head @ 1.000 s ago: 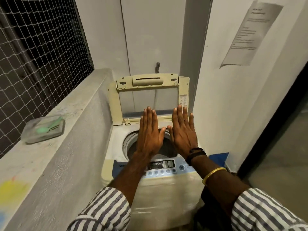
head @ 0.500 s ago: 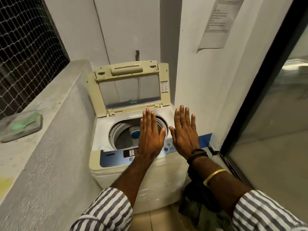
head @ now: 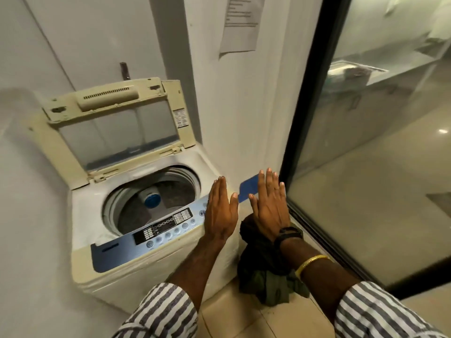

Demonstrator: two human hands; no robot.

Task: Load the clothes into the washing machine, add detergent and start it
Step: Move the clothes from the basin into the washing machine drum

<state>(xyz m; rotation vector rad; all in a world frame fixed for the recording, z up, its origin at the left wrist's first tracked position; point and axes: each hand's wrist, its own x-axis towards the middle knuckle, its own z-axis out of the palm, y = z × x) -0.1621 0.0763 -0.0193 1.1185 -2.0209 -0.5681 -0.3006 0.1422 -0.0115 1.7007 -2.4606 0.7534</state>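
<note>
A white top-loading washing machine (head: 117, 262) stands in the corner with its yellowed lid (head: 114, 125) raised. The drum (head: 156, 203) shows a blue-capped hub and I see no clothes in it. A blue control panel (head: 166, 228) runs along the machine's front edge. A pile of dark green and black clothes (head: 263, 274) lies on the floor at the machine's right side. My left hand (head: 220, 209) is held flat with straight fingers over the panel's right end. My right hand (head: 269, 203) is also flat, above the clothes pile. Neither hand holds anything.
A concrete ledge (head: 19, 167) runs along the left of the machine. A glass sliding door with a black frame (head: 302, 118) is on the right. A paper notice (head: 240, 23) hangs on the wall. A blue object (head: 249, 186) sits behind the machine's right corner.
The view has swung right and down. Both flat hands shifted from over the drum opening to the machine's right side, and the clothes pile on the floor has come into view.
</note>
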